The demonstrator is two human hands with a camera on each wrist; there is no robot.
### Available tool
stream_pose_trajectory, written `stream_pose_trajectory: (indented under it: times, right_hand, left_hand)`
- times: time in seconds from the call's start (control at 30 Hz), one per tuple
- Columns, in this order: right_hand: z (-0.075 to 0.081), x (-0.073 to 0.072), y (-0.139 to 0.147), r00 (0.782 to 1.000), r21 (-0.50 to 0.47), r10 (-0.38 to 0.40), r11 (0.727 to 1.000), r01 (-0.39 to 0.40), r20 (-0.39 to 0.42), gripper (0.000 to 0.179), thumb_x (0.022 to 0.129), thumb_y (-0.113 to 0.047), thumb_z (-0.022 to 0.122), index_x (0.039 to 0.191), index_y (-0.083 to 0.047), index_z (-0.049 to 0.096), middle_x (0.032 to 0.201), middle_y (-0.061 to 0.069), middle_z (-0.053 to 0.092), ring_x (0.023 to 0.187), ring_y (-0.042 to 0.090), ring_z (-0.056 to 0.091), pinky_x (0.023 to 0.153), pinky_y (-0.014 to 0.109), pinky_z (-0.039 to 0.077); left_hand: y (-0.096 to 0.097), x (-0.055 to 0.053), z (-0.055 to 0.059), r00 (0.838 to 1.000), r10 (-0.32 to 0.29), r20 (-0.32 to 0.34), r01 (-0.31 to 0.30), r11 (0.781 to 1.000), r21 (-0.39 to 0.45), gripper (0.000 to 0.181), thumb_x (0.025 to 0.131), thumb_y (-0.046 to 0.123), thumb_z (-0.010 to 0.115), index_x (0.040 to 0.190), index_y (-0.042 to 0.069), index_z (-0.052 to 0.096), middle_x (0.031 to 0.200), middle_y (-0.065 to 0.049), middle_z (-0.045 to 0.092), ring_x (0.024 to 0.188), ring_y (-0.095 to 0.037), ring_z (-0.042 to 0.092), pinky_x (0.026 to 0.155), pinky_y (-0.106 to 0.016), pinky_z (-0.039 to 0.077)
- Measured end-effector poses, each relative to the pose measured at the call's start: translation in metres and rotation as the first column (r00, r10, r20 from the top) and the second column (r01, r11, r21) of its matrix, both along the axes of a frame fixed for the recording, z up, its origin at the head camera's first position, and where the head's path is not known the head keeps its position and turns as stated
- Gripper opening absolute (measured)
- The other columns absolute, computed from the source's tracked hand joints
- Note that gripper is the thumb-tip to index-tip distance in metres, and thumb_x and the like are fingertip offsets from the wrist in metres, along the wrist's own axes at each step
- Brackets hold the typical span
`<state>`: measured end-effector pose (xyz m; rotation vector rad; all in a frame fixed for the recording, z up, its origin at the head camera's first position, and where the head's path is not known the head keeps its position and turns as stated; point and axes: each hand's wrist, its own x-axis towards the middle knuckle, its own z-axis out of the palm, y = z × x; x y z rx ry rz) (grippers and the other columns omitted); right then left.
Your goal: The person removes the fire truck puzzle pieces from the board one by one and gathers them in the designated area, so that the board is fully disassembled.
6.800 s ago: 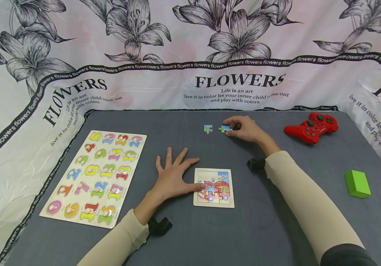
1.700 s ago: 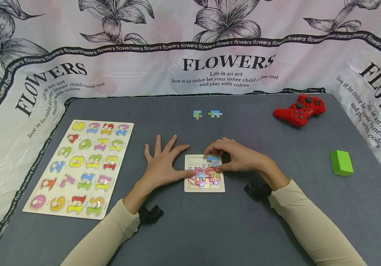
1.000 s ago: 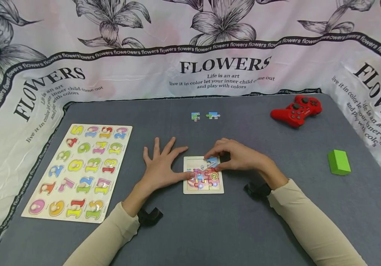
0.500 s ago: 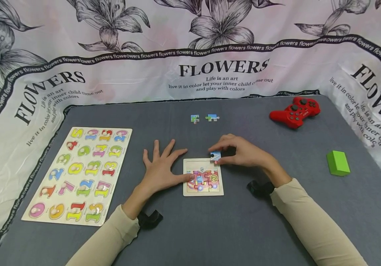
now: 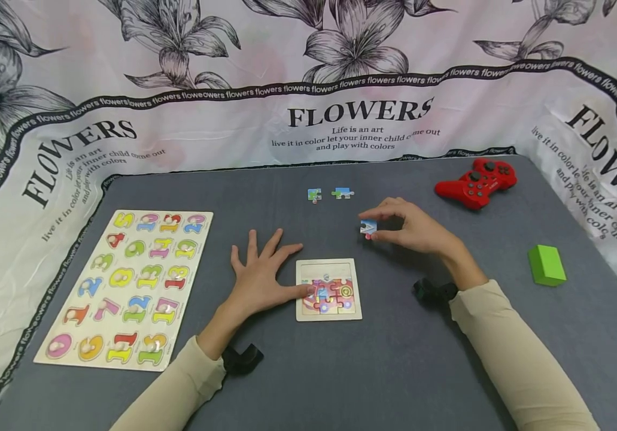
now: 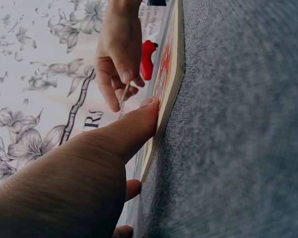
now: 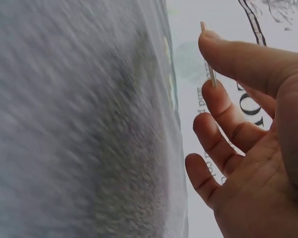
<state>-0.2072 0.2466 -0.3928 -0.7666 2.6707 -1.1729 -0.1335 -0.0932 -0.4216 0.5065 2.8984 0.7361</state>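
Note:
A small wooden jigsaw tray (image 5: 330, 314) lies mid-table, its lower rows filled with colourful pieces and its top row bare. My left hand (image 5: 262, 278) lies flat with fingers spread, its thumb (image 6: 134, 126) pressing the tray's left edge (image 6: 171, 84). My right hand (image 5: 410, 227) hovers above the cloth up and right of the tray, pinching a blue puzzle piece (image 5: 368, 227) between thumb and fingers; the right wrist view shows this piece edge-on (image 7: 208, 59). Two loose puzzle pieces (image 5: 315, 194) (image 5: 343, 193) lie farther back.
A number peg board (image 5: 130, 281) lies at the left. A red game controller (image 5: 476, 181) sits at the back right and a green block (image 5: 546, 264) at the right. The grey table cloth (image 5: 394, 371) is bordered by a flower-print sheet (image 5: 340, 90).
My right hand lifted the blue piece off the tray's top right corner and carried it up and to the right. The left hand stayed on the tray's edge.

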Motion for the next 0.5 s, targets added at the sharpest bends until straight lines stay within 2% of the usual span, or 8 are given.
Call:
stream_pose_trajectory:
  times: [0.1, 0.27, 0.5]
  right_hand:
    - [0.003, -0.013, 0.003, 0.999, 0.006, -0.047, 0.999, 0.048, -0.026, 0.043, 0.089, -0.011, 0.079, 0.131, -0.014, 0.071, 0.111, 0.007, 0.065, 0.106, 0.025, 0.051, 0.09, 0.045, 0.043]
    - [0.002, -0.044, 0.005, 0.994, 0.023, -0.096, 0.995, 0.097, -0.048, 0.042, 0.091, -0.006, 0.075, 0.132, -0.008, 0.069, 0.119, 0.016, 0.064, 0.113, 0.03, 0.053, 0.099, 0.05, 0.044]
    - [0.004, -0.078, -0.002, 0.995, 0.109, -0.074, 0.991, 0.081, -0.062, 0.04, 0.092, -0.008, 0.075, 0.131, -0.004, 0.069, 0.123, 0.019, 0.066, 0.115, 0.035, 0.056, 0.104, 0.055, 0.044]
  left_hand:
    - [0.0, 0.0, 0.0, 1.0, -0.001, -0.001, 0.001, 1.0, 0.005, 0.089, 0.075, 0.069, 0.076, 0.152, 0.035, 0.047, 0.172, -0.005, 0.018, 0.157, -0.047, -0.013, 0.112, -0.078, -0.012]
    - [-0.001, 0.0, -0.002, 1.0, 0.003, -0.007, -0.003, 1.0, 0.008, 0.089, 0.075, 0.07, 0.076, 0.153, 0.036, 0.047, 0.172, -0.005, 0.018, 0.157, -0.046, -0.013, 0.113, -0.078, -0.013]
    - [0.0, 0.002, -0.004, 1.0, 0.001, -0.02, -0.001, 1.0, 0.016, 0.087, 0.075, 0.069, 0.076, 0.151, 0.036, 0.049, 0.172, -0.006, 0.019, 0.157, -0.048, -0.011, 0.112, -0.079, -0.012]
